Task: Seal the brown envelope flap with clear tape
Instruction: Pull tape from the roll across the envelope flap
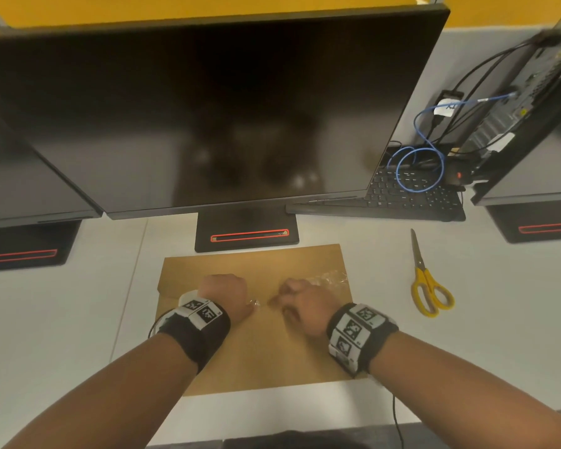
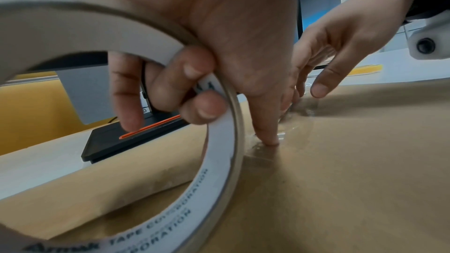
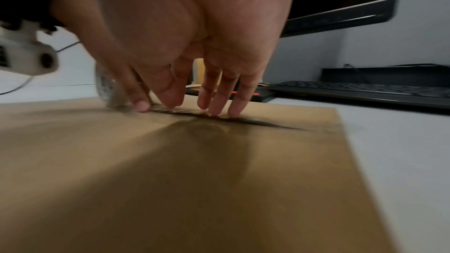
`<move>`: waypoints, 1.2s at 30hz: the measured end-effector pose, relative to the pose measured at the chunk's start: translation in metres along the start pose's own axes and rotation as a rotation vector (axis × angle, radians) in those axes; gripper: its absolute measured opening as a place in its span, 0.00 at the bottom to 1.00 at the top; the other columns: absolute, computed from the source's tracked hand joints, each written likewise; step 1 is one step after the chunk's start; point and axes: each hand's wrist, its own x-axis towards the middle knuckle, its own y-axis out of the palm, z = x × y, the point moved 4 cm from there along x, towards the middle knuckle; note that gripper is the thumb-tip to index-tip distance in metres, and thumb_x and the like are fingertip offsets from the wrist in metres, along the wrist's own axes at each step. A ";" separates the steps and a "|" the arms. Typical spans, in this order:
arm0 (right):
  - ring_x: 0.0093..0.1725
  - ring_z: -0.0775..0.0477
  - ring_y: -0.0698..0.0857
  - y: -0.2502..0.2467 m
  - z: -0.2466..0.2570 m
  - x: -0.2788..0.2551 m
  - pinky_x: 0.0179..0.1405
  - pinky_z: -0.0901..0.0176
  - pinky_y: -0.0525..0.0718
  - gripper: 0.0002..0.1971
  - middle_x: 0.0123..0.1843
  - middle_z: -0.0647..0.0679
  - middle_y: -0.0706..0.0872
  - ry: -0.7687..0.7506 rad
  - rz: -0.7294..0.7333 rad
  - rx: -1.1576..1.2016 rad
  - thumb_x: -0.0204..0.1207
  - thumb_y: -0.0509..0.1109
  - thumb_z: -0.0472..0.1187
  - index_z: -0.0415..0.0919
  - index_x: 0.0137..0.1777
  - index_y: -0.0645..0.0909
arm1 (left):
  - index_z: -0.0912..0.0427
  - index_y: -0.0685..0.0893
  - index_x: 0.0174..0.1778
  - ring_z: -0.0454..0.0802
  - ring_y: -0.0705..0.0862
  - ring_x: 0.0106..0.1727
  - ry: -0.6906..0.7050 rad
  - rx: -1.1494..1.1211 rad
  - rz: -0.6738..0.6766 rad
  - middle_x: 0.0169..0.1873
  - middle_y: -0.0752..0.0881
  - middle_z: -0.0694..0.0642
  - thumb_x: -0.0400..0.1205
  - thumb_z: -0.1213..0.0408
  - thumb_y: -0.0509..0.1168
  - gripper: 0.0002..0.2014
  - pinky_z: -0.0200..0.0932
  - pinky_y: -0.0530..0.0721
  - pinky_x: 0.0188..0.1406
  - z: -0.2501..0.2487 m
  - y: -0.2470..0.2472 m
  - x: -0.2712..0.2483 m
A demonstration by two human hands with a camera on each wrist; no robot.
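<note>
flatly, crinkled glossy tape (image 1: pixel 329 276) crosses the matte brown envelope (image 1: pixel 263 358).

Brown, white, black, with touches of yellow and red

The envelope (image 1: pixel 259 351) is plain kraft brown on a pale grey-white bench (image 1: pixel 467 335). The tape roll (image 2: pixel 219 161) has a white inner core printed with dark grey lettering, and the tape strip (image 1: pixel 329 277) laid on the flap is clear and glossy. The scissors (image 1: pixel 428 286) have yellow handles and silver blades. The monitor (image 1: pixel 208 108) is black, its stand (image 1: pixel 246 234) marked by a red outlined slot. A blue cable (image 1: pixel 421 166) loops over a black keyboard (image 1: pixel 412 196). Both wristbands (image 1: pixel 360 335) are black with black-and-white square marker patterns.
</note>
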 end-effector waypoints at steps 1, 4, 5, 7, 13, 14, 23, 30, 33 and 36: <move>0.64 0.43 0.74 0.004 0.006 0.003 0.60 0.50 0.78 0.21 0.65 0.46 0.75 -0.011 0.017 -0.027 0.80 0.59 0.40 0.54 0.73 0.74 | 0.56 0.85 0.50 0.54 0.87 0.50 0.003 0.003 0.001 0.49 0.88 0.54 0.81 0.38 0.57 0.24 0.44 0.80 0.46 0.000 0.000 0.000; 0.64 0.41 0.72 0.012 0.012 0.009 0.57 0.48 0.79 0.24 0.67 0.46 0.72 0.011 0.085 -0.100 0.81 0.57 0.41 0.58 0.76 0.68 | 0.56 0.85 0.51 0.54 0.87 0.51 0.006 0.020 0.011 0.50 0.88 0.54 0.80 0.39 0.59 0.23 0.44 0.80 0.46 0.002 -0.002 -0.001; 0.64 0.41 0.71 0.014 0.011 0.010 0.57 0.47 0.80 0.25 0.67 0.46 0.71 0.016 0.101 -0.116 0.81 0.57 0.41 0.60 0.77 0.66 | 0.56 0.85 0.51 0.54 0.87 0.52 0.006 0.027 0.017 0.50 0.88 0.54 0.80 0.39 0.59 0.23 0.45 0.80 0.46 0.003 -0.002 -0.001; 0.64 0.41 0.70 0.015 0.011 0.010 0.54 0.47 0.81 0.25 0.68 0.47 0.70 0.017 0.122 -0.146 0.82 0.56 0.41 0.62 0.78 0.62 | 0.56 0.86 0.51 0.54 0.87 0.52 0.006 0.032 0.034 0.50 0.88 0.53 0.80 0.39 0.60 0.23 0.44 0.80 0.47 0.005 -0.003 -0.002; 0.67 0.39 0.67 0.014 0.017 0.009 0.54 0.45 0.83 0.23 0.71 0.45 0.66 0.017 0.139 -0.183 0.85 0.52 0.45 0.65 0.78 0.58 | 0.55 0.86 0.53 0.52 0.87 0.52 0.002 0.036 0.075 0.51 0.88 0.52 0.80 0.45 0.62 0.18 0.43 0.78 0.44 0.004 -0.005 0.000; 0.67 0.38 0.67 0.013 0.018 0.010 0.53 0.45 0.83 0.23 0.70 0.44 0.66 0.020 0.137 -0.185 0.85 0.52 0.45 0.65 0.78 0.58 | 0.55 0.85 0.52 0.53 0.87 0.52 0.002 0.032 0.072 0.50 0.88 0.52 0.80 0.44 0.61 0.19 0.43 0.78 0.44 0.003 -0.005 0.000; 0.70 0.41 0.67 0.012 0.010 0.007 0.65 0.45 0.76 0.29 0.72 0.45 0.65 0.079 0.159 -0.181 0.81 0.56 0.38 0.66 0.78 0.59 | 0.55 0.84 0.53 0.53 0.87 0.51 -0.009 0.017 0.037 0.51 0.87 0.53 0.78 0.37 0.62 0.24 0.43 0.77 0.42 0.004 -0.007 0.006; 0.71 0.43 0.69 0.006 -0.017 -0.005 0.72 0.52 0.69 0.31 0.68 0.48 0.68 0.171 0.090 -0.011 0.78 0.60 0.32 0.67 0.73 0.69 | 0.56 0.84 0.51 0.52 0.86 0.47 -0.015 -0.009 0.076 0.47 0.87 0.52 0.78 0.38 0.63 0.23 0.43 0.79 0.42 0.003 -0.007 0.007; 0.67 0.45 0.71 0.001 -0.031 -0.011 0.69 0.54 0.72 0.30 0.64 0.48 0.69 0.202 0.047 0.011 0.79 0.60 0.32 0.67 0.72 0.72 | 0.56 0.84 0.51 0.52 0.86 0.48 -0.017 -0.023 0.092 0.46 0.86 0.52 0.78 0.38 0.63 0.23 0.43 0.81 0.44 0.002 -0.008 0.008; 0.63 0.46 0.72 -0.002 -0.042 -0.016 0.67 0.54 0.74 0.25 0.59 0.49 0.70 0.240 -0.007 0.051 0.80 0.61 0.36 0.66 0.70 0.75 | 0.56 0.85 0.51 0.52 0.85 0.46 -0.021 -0.028 0.104 0.42 0.84 0.51 0.78 0.40 0.63 0.22 0.44 0.80 0.43 -0.001 -0.010 0.008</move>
